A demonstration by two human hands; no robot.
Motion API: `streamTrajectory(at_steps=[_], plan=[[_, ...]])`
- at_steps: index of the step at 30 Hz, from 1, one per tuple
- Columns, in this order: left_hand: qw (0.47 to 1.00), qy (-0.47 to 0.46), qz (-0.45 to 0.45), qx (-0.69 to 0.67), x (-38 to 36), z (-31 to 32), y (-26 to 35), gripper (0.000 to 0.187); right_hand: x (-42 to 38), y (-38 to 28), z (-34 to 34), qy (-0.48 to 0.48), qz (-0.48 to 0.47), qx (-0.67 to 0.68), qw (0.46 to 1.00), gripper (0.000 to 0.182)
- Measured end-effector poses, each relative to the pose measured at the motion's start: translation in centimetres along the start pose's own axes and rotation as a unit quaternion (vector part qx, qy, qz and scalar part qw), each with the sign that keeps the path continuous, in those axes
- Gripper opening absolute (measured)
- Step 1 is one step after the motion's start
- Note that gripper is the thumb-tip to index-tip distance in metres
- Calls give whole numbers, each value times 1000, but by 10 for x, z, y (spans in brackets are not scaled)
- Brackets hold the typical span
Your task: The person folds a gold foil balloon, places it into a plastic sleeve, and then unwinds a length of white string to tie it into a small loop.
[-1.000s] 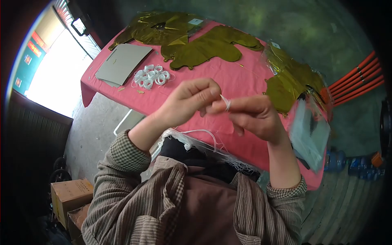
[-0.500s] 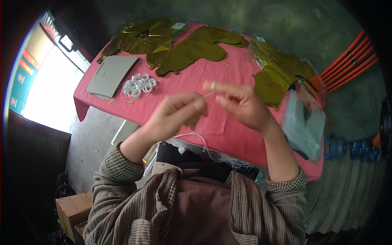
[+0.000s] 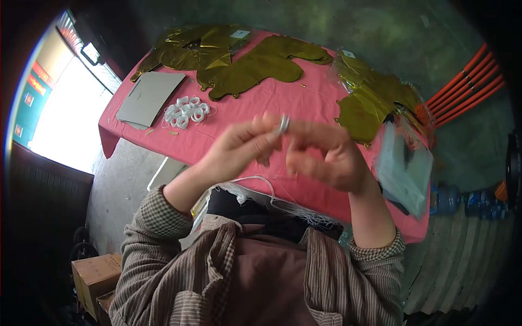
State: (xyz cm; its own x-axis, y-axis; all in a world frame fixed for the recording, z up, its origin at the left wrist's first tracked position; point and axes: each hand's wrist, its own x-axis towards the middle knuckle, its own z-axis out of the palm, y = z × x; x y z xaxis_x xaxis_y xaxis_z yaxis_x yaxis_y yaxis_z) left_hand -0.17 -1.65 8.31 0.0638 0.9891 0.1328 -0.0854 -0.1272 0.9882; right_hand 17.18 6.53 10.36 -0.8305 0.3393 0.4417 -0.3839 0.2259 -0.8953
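Several turns of white string (image 3: 284, 124) wrap around the outstretched index finger of my right hand (image 3: 329, 155). Its thumb is held apart below, and the other fingers are bent. Right against the wound string, my left hand (image 3: 239, 146) is closed in a pinch on it; the fingertips are partly blurred. Both hands are above the pink tablecloth (image 3: 244, 108). A pile of small white string coils (image 3: 186, 112) lies to the left of my hands. More loose white string (image 3: 269, 187) hangs at the table's near edge by my lap.
Flat grey boards (image 3: 152, 98) are stacked at the left. Gold foil balloons (image 3: 255, 68) lie along the back, with bagged ones (image 3: 375, 98) at the right. Clear plastic bags (image 3: 405, 168) rest at the right edge. A cardboard box (image 3: 98, 277) stands on the floor at left.
My left hand has moved right and slightly up, from beside the right fingertip to touching the wound string. The right index finger now points more level.
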Motion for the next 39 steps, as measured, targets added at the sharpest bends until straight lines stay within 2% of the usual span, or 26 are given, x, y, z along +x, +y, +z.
streamTrajectory(at_steps=[1, 3, 4, 5, 6, 8, 9, 10, 11, 12, 13, 15, 17, 19, 20, 21, 24, 25, 27, 28, 30, 32, 34, 36, 38, 39], plan=[[1000, -2, 0, 0, -1, 0, 2, 19, 0, 5, -5, 2, 0, -1, 1000, 31], [994, -108, 22, -15, -3, -4, 5, 21, 1, 14, -19, 47, 58, -333, 940, 33], [994, -90, 34, -51, -3, -11, 8, 21, -3, 13, -18, -25, 149, -245, 958, 34], [991, -83, 72, -71, 1, -17, 4, 21, -5, 7, -13, -27, 149, -246, 957, 34], [987, -74, 109, -91, 3, -20, 1, 21, -8, 1, -7, -58, 113, -163, 979, 33], [1000, 2, 21, -17, -1, -4, 0, 21, -6, -7, 0, -55, 35, -57, 996, 32], [999, 17, -22, 17, -3, 5, 1, 21, -4, -5, -1, -55, 34, -57, 996, 32], [996, -87, 3, 35, -4, 0, -6, 22, -1, -1, -4, 17, 33, -142, 989, 33], [995, -89, 5, 36, -4, -5, -2, 22, 1, 3, -8, 90, 33, -227, 969, 33], [996, -87, 24, -12, -3, -11, 5, 23, -3, 7, -15, 13, 94, -260, 961, 33], [994, -83, 44, -61, -2, -15, 9, 24, -5, 6, -15, 12, 95, -262, 960, 33], [991, -79, 84, -65, 2, -18, 5, 25, -9, -5, -6, -90, 67, -83, 990, 33], [998, -50, 30, 7, -1, -7, 3, 24, -5, -10, 2, -61, 69, -51, 994, 34], [996, -80, -22, 28, -4, -3, 3, 25, 2, -4, 5, 134, 7, -124, 983, 32], [997, -72, -4, 16, -5, -2, 9, 24, 2, 4, -3, 130, 5, -257, 958, 37], [998, -65, 14, 3, -6, -3, 13, 24, -3, 10, -6, 131, 5, -259, 957, 37], [993, -42, 102, -37, 7, -23, 6, 21, -11, 0, -9, -123, 163, -140, 969, 34], [999, 10, 42, 19, 3, -17, 6, 21, -11, -2, -4, -124, 162, -140, 969, 34], [999, -5, -6, 43, 1, -1, -4, 20, -9, 0, 7, 56, 31, -28, 998, 28], [995, -77, -8, 60, -1, -7, -10, 20, -7, 3, 3, 58, 31, -28, 997, 28], [998, -56, 16, 38, -3, -8, 4, 22, -6, 15, -11, 64, 111, -307, 943, 31], [996, -33, 77, -1, 2, -19, 3, 24, -13, 8, -6, -18, 145, -247, 958, 31], [998, -22, 50, 30, 3, -13, -3, 23, -12, -5, 3, -67, 118, -66, 988, 31], [993, -52, -10, 103, -1, -9, -11, 22, -12, 5, 2, 3, 65, -55, 996, 33], [997, -45, 14, 57, -3, -7, 3, 23, -8, 12, -8, 59, 97, -246, 963, 35], [999, -34, 40, 11, -3, -8, 8, 23, -12, 17, -10, -14, 146, -195, 970, 36]])
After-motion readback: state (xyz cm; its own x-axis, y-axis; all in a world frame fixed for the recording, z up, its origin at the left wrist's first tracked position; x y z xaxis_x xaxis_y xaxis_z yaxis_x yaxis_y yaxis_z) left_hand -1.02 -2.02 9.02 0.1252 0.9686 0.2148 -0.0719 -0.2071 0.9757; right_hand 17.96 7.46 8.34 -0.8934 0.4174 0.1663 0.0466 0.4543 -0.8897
